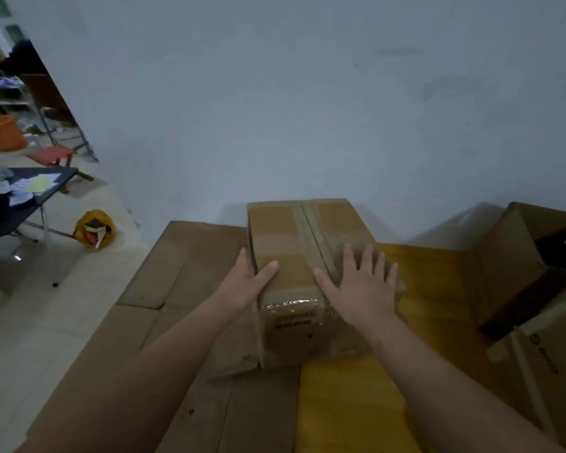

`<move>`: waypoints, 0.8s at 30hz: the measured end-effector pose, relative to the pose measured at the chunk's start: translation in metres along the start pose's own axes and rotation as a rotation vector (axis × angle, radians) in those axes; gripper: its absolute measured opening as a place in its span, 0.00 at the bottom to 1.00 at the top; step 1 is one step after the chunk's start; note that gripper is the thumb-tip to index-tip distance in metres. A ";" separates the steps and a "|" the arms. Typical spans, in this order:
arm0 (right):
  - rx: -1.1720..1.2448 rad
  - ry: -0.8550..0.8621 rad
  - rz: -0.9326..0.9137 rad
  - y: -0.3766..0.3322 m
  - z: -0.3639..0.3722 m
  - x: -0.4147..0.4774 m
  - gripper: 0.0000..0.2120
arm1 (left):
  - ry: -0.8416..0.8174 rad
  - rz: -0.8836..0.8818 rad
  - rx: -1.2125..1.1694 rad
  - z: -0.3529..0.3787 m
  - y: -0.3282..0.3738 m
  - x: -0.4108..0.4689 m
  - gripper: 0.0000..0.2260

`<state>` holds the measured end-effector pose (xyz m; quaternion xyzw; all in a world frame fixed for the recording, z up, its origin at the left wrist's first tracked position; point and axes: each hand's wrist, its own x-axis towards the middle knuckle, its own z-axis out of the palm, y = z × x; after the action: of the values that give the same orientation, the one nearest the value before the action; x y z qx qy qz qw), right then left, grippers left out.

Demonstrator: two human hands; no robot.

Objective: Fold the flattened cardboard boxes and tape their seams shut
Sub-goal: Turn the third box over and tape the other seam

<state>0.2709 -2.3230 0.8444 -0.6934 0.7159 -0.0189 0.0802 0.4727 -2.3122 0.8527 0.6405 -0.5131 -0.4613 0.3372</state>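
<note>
Two bare hands rest on an assembled brown cardboard box that stands upright on a layer of flattened brown cardboard sheets, close to a pale wall, with a flat yellow cardboard sheet touching its right side. Neither grip is closed. The left hand straddles the box's top left edge, its thumb lying flat on the top and its fingers running straight along the left wall. The right hand lies palm down on the top with its fingers spread, holding nothing. The centre seam runs lengthwise away from the person, from the near edge toward the wall, and its near end passes just under the right thumb, so the right hand is the nearer one to it. A paler band along the seam looks like tape already laid, and a glossy clear strip wraps the near edge. Any pressing stroke would probably travel forward along that line. No tape roll is in view. An open brown cardboard box sits well apart on the right.
</note>
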 end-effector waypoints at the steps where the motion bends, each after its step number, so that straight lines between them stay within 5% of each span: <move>1: 0.033 0.011 0.054 0.004 -0.007 0.010 0.44 | -0.013 -0.032 -0.046 0.000 0.006 0.007 0.25; 5: 0.211 -0.021 0.261 0.025 -0.016 0.031 0.48 | -0.103 -0.096 -0.134 0.007 0.008 0.022 0.20; 12: 0.819 -0.008 0.303 0.037 -0.021 -0.001 0.37 | 0.144 -0.176 -0.458 0.004 -0.002 -0.001 0.20; 15: 1.088 0.049 0.192 0.041 -0.035 -0.018 0.37 | 0.326 -0.041 -0.337 -0.017 0.019 -0.009 0.29; 18: 1.180 0.016 0.038 0.044 -0.054 -0.032 0.40 | 0.317 0.109 -0.264 -0.040 0.048 -0.017 0.44; 21: 1.276 0.050 0.026 0.032 -0.074 -0.042 0.24 | 0.375 0.207 -0.229 -0.055 0.072 -0.027 0.30; 24: 1.390 0.166 0.172 0.010 -0.085 -0.043 0.38 | 0.399 0.237 -0.170 -0.053 0.082 -0.039 0.24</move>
<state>0.2503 -2.2869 0.9309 -0.4188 0.5938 -0.5184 0.4508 0.4923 -2.2972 0.9544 0.6237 -0.4672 -0.3245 0.5361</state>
